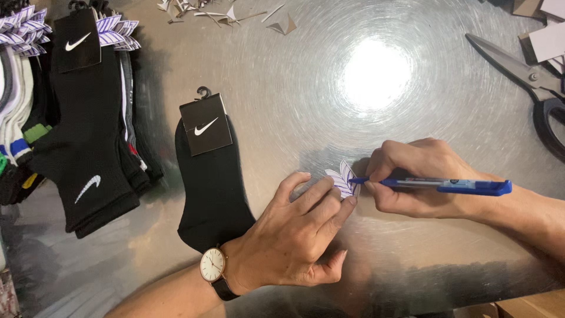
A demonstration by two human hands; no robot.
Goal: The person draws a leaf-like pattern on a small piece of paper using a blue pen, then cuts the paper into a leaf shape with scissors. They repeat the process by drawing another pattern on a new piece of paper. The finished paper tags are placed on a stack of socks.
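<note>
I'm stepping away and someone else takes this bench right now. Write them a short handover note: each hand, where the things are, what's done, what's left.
Left hand: fingers pin a small purple-striped paper tag flat on the metal table.
Right hand: holds a blue pen, tip on the tag.
One black sock with a black card header lies just left of the hands; a pile of socks sits at far left, scissors at far right.
Done: the sock has its header card.
Left: the marking is in progress; no tag shows on the sock.
</note>
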